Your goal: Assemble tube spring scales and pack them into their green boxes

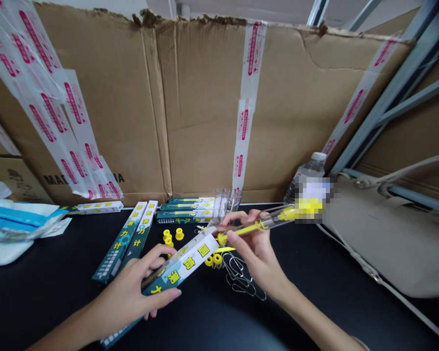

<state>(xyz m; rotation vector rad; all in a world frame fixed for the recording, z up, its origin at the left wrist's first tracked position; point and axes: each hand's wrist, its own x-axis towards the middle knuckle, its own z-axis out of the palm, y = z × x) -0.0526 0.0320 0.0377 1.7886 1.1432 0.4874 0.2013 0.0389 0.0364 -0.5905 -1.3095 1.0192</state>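
Observation:
My left hand (137, 287) grips a long dark-green and white carton (185, 265) with yellow characters, its open end pointing up and right. My right hand (254, 248) holds a clear tube with a yellow core (263, 224) by its near end, the tube's yellow tip right at the carton's mouth. Loose yellow caps (172, 236) and wire hooks (239, 280) lie on the black table (58, 292) just beyond my hands.
Two like cartons (129, 239) lie at the left and more are stacked (185, 209) at the back. Clear tubes (225, 202) stand by a cardboard wall (190, 107). A water bottle (307, 175), a beige bag (388, 239) and blue-white packets (14, 224) flank the spot.

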